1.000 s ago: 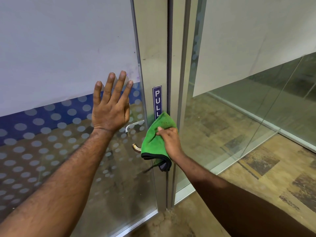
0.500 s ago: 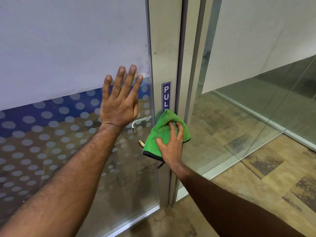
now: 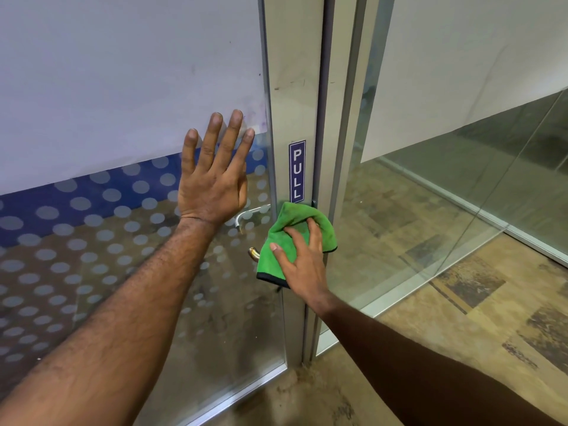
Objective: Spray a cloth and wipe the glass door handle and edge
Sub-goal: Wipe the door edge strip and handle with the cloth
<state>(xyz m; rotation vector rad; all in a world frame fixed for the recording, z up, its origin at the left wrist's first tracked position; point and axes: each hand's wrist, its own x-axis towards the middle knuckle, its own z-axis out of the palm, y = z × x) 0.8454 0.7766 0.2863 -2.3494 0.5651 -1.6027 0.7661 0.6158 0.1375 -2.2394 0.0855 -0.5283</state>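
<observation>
your open left hand (image 3: 215,186) flat on the dotted glass door (image 3: 92,241), your right hand (image 3: 302,259) pressed, not gripped, a green microfibre cloth (image 3: 292,222) over the metal handle (image 3: 253,253); it could slip.

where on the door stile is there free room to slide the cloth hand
Free: the metal stile above the PULL sticker, and below the green cloth. Crowded: around the handle, between left hand and right hand.

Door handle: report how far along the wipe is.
Done: cloth is out; spraying not visible. In hand: right hand presses it over the handle at the door edge, left hand flat on the glass. Left: likely the edge above, by the PULL sign.
</observation>
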